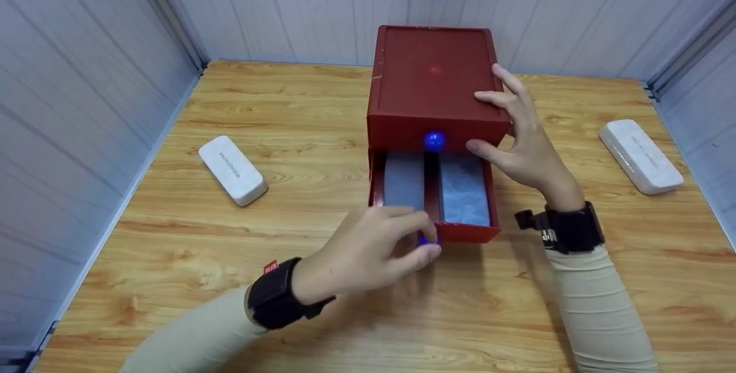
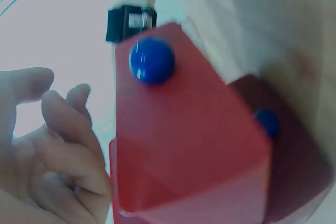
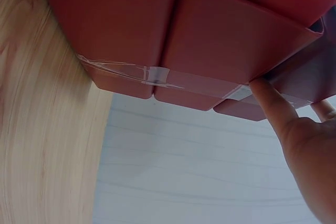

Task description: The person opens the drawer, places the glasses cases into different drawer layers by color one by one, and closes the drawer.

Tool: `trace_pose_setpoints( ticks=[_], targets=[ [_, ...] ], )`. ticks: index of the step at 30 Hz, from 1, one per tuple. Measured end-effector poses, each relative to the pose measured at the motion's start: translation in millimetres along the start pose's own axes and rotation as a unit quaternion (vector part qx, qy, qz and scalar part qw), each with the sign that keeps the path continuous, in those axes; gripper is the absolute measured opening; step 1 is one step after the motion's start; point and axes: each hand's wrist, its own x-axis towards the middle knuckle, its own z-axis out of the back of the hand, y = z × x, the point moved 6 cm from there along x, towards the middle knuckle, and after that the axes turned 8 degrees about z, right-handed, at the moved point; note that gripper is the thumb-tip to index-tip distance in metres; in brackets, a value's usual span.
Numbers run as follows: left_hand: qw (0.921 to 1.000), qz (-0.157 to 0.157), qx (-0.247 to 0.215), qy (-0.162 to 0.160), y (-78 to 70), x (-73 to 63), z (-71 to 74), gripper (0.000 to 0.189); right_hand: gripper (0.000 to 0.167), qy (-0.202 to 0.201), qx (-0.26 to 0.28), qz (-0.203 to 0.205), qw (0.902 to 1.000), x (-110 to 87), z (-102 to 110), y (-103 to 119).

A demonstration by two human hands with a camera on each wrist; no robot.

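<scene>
A dark red drawer box (image 1: pixel 437 85) with blue ball knobs stands on the table. Its lower drawer (image 1: pixel 468 234) is pulled out and holds a grey block-like item (image 1: pixel 404 180) and a pale blue one (image 1: pixel 464 189). Over that drawer's front, my left hand (image 1: pixel 368 246) has its thumb and index finger around the blue knob (image 1: pixel 429 239) in the head view. The left wrist view shows those loosely bent fingers (image 2: pixel 68 114) apart from the nearest knob (image 2: pixel 152 60). My right hand (image 1: pixel 529 143) rests spread on the box's right front corner, thumb at the front and fingers on top.
One white oblong case (image 1: pixel 233 170) lies on the table to the left, another white case (image 1: pixel 641 156) to the right. Behind the box stands a pale panel wall (image 1: pixel 299 11), with side walls at both table edges. Clear tape (image 3: pixel 157 74) crosses the box's stacked sections.
</scene>
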Motion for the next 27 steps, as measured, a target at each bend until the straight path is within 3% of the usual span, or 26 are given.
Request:
trace_pose_setpoints(
  ticks=[3, 6, 10, 14, 19, 21, 23, 27],
  targets=[
    [0.9987, -0.003, -0.046, 0.022, 3.1, -9.3, -10.1, 0.02, 0.074, 0.002, 0.0, -0.002, 1.0, 1.1, -0.5, -0.1],
    [0.9943, 0.016, -0.091, 0.053, 10.8, -14.6, -22.8, 0.022, 0.074, 0.001, -0.003, -0.005, 1.0, 0.9, -0.4, -0.3],
    [0.983, 0.083, -0.143, 0.08, 25.8, -18.8, -37.8, 0.027, 0.074, -0.001, -0.002, -0.007, 1.0, 0.0, -0.1, -0.6],
    [0.96, 0.161, -0.202, 0.107, 39.0, -24.1, -50.6, 0.032, 0.074, -0.002, 0.005, -0.008, 0.9999, -0.3, 0.1, -1.0],
    [0.9242, 0.233, -0.268, 0.14, 50.2, -29.8, -65.7, 0.043, 0.074, 0.002, 0.001, -0.004, 1.0, -0.5, -0.2, -0.8],
    [0.9048, 0.265, -0.3, 0.143, 54.2, -31.3, -71.0, 0.044, 0.074, 0.003, -0.002, -0.002, 1.0, -0.4, -0.3, -0.9],
    [0.8809, 0.294, -0.343, 0.141, 56.3, -32.7, -75.8, 0.045, 0.074, 0.003, -0.005, -0.001, 1.0, -0.4, -0.4, -1.0],
    [0.8206, 0.349, -0.436, 0.12, 56.5, -35.4, -83.6, 0.045, 0.075, 0.004, -0.006, 0.001, 1.0, -0.7, -0.3, -0.9]
  ],
)
